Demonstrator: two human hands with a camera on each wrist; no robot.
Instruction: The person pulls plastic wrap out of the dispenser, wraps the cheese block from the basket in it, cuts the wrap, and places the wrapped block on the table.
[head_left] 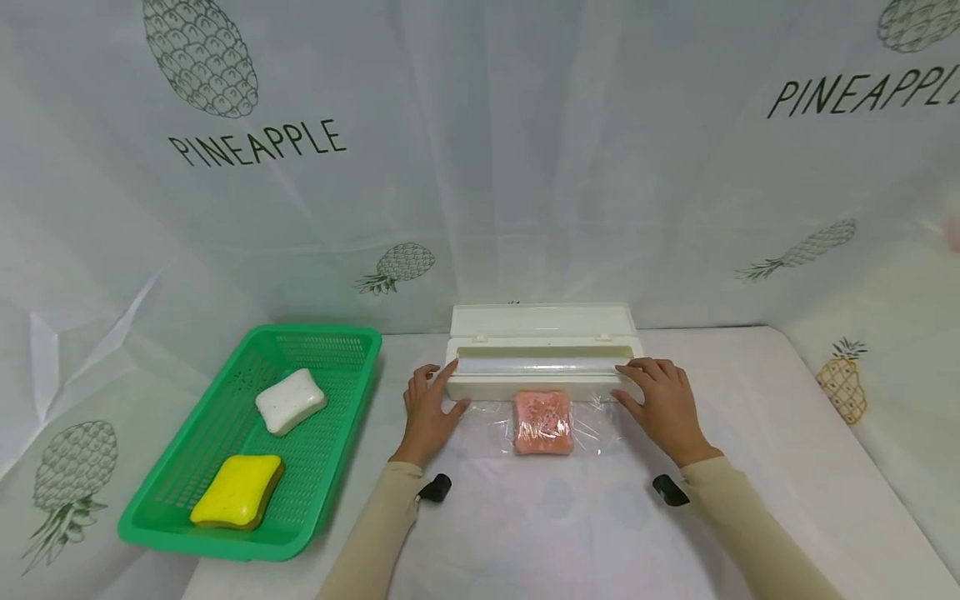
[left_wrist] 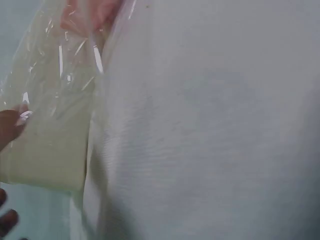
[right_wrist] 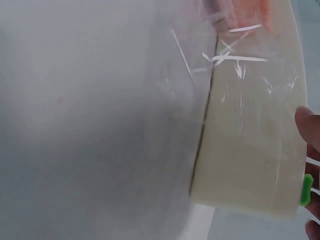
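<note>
touching a white box (head_left: 480, 388), spread hands (head_left: 429, 419) (head_left: 669, 412) rest right of a green basket (head_left: 206, 547).

Plain beige cloth on both arms here, left sleeve (head_left: 377, 533) and right sleeve (head_left: 757, 521) running to the wrists! Small and black at the cuffs: left wrist camera (head_left: 435, 488), right wrist camera (head_left: 670, 490). Left hand (head_left: 429, 417), right hand (head_left: 670, 412), both bare!

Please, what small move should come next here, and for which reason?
Probably ease the lid down over the roll: it stands open, film spans the box's front and the pink block, and the left hand and right hand are at the box's ends.
</note>
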